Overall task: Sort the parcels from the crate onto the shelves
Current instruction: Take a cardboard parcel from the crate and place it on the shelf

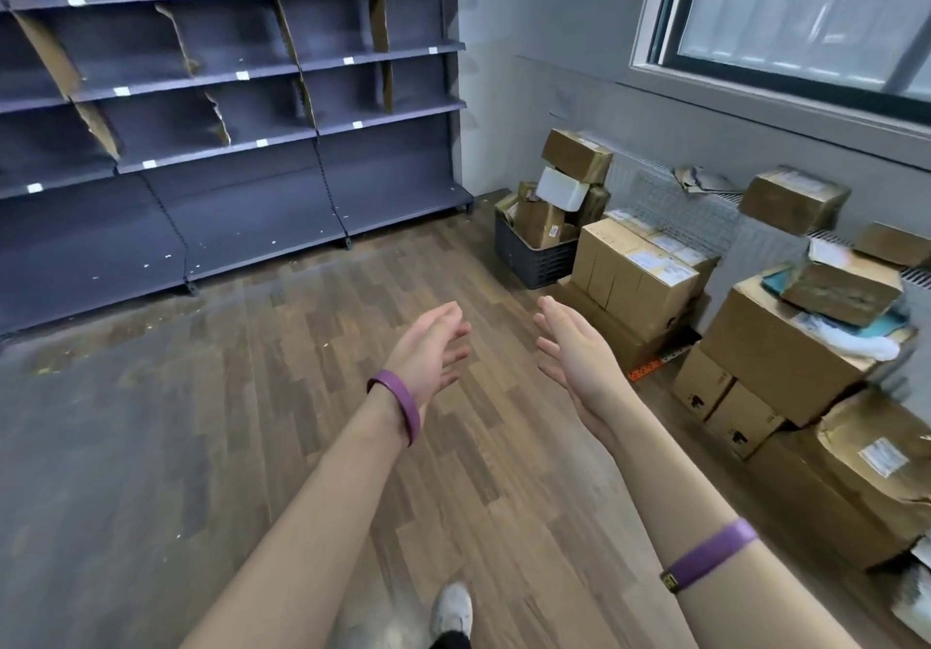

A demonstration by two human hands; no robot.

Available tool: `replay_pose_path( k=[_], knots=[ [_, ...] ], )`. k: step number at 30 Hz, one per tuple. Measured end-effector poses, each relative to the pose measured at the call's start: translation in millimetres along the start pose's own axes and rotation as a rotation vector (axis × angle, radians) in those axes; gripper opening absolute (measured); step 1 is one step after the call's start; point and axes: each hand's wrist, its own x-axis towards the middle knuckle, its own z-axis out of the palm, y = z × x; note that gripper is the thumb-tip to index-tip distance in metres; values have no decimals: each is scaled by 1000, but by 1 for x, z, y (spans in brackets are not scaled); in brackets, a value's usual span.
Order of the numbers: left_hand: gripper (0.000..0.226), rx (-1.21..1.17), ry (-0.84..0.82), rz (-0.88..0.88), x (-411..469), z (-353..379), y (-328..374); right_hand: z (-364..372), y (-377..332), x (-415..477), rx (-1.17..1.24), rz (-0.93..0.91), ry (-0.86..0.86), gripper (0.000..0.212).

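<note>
Dark blue metal shelves with torn cardboard dividers line the left wall. Over the wood-plank floor, the left hand and right hand reach forward, palms facing, fingers loose, holding nothing. Further right, brown cardboard parcels heap in the grey plastic crate in the corner beside stacked cartons.

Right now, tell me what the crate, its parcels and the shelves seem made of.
Crate: dark grey moulded plastic, likely, given its slotted walls. Parcels: mostly brown matte cardboard, creased; one white parcel, perhaps foam or plastic wrap. Shelves: painted metal probably, matte blue-grey, with slotted uprights.
</note>
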Motion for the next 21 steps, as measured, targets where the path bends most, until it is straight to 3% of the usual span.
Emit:
replay_pose_path(
  k=[7, 21],
  knots=[
    [28, -25, -43, 13, 133, -8, 27, 13, -10, 123, -53, 0, 37, 51],
    [35, -74, -98, -28, 390, -29, 97, 58, -56, 370, -32, 63, 96, 52]
  ],
)
